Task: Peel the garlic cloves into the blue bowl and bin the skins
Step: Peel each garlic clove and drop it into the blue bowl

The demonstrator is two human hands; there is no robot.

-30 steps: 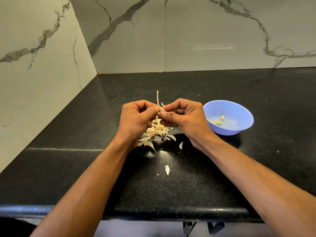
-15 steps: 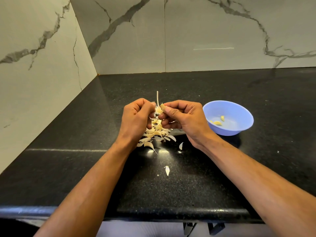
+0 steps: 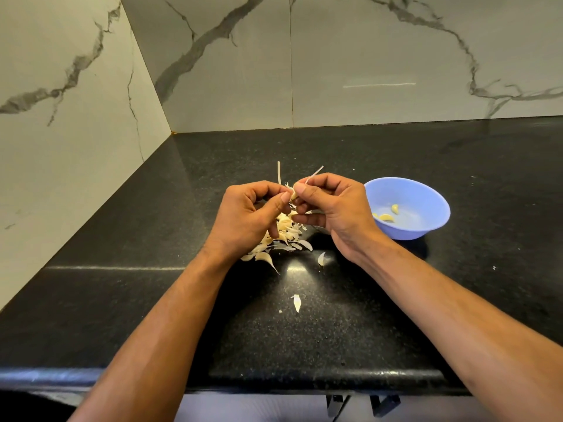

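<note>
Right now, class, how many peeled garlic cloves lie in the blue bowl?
2 in the blue bowl: one peeled clove mid-floor, another nearer its left wall. A pale sliver at the left rim may be a third.

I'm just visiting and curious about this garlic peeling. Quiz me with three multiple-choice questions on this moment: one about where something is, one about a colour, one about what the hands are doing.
1. Where does the bowl stand, from the person's side?
A. right of the hands
B. left of the hands
C. at the counter's front edge

2. What colour is the countertop?
A. white
B. black
C. wooden brown

3. What are the hands doing?
A. resting flat
B. lifting the bowl
C. both pinching one garlic clove

Answers:
1 A, it stands beside the right hand.
2 B, dark speckled stone.
3 C, the left hand and right hand meet fingertip to fingertip on it above the pile of skins.
</note>
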